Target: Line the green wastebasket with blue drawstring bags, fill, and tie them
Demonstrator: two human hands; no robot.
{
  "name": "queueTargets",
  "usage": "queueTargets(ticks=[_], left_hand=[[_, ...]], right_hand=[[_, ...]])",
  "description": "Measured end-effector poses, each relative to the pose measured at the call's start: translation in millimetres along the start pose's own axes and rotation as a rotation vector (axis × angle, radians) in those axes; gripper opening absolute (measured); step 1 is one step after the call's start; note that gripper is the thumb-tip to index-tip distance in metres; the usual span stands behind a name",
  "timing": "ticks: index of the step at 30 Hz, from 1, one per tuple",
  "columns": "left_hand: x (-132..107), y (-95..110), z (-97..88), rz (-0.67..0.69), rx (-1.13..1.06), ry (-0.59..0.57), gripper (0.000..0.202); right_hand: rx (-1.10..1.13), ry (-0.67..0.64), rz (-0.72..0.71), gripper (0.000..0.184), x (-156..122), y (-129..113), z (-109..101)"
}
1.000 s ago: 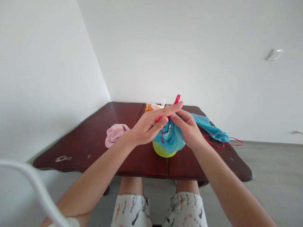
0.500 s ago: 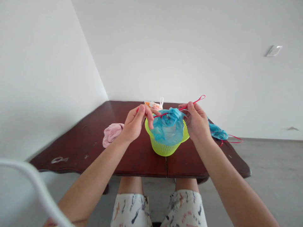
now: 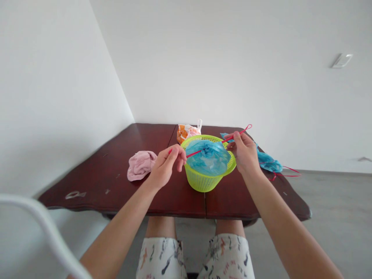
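A lime-green basket [image 3: 202, 182] stands upright on the dark wooden surface [image 3: 174, 197], and a blue plastic bag [image 3: 207, 157] fills its mouth, bunched softly near the rim. A thin red cord [image 3: 193, 154] crosses over the bag, held up at both ends. The left hand [image 3: 165, 167] pinches one end between thumb and curled fingers, just off the basket's rim. The right hand [image 3: 244, 153] pinches the cord on the far side, with a loop of it sticking up beyond the fingers.

Neither hand seems to touch the basket, so nothing appears to steady it. That looks like the weak spot: a hard sideways tug on the cord could drag or tip so light a basket. The bag looks thin too, so a cord drawn tight could cut or tear it. If either pinch loosens, the slick cord could slip free and drop.

Close by lie a second blue bag [image 3: 269, 163] trailing more red cord, an orange-and-white bag [image 3: 187, 132] behind the basket, and a pink cloth [image 3: 141, 166] off to the left.
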State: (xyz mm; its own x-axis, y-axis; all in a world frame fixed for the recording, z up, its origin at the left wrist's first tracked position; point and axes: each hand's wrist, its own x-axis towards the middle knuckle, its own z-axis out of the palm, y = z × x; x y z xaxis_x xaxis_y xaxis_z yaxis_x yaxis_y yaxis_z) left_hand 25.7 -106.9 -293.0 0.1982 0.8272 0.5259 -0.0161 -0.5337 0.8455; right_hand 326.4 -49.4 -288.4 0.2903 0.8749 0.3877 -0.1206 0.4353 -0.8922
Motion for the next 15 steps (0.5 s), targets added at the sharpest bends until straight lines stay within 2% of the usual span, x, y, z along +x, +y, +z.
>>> queueTargets(ticks=[3,7,8,9,11,13,15], left_hand=[[-11.0,-8.8,-7.6,0.038,0.020,0.043,0.044],[-26.8,-26.9,-12.3,-0.007,-0.103,-0.034,0.038],[-29.3,-30.7,-12.9,-0.013,-0.118,-0.050,0.037],[-31.0,-33.8,-13.5,-0.010,-0.112,-0.045,0.037],[-31.8,-37.4,-15.8,0.007,-0.046,0.000,0.035],[-30.4,-38.7,-19.4,0.033,0.068,0.046,0.037],[-28.8,-40.0,-23.3,0.085,0.222,0.032,0.042]], right_hand=[[-0.133,-0.232,-0.058,0.055,-17.7,-14.6,3.3],[-0.655,-0.606,-0.397,0.084,-47.8,-27.7,21.8],[-0.795,-0.684,-0.476,0.085,-52.6,-29.2,28.5],[-0.907,-0.754,-0.530,0.079,-55.5,-30.4,35.4],[-1.039,-0.879,-0.545,0.054,-55.1,-32.0,48.2],[-1.078,-0.947,-0.482,0.034,-47.3,-33.7,57.9],[-1.027,-0.955,-0.428,0.026,-33.6,-36.5,63.2]])
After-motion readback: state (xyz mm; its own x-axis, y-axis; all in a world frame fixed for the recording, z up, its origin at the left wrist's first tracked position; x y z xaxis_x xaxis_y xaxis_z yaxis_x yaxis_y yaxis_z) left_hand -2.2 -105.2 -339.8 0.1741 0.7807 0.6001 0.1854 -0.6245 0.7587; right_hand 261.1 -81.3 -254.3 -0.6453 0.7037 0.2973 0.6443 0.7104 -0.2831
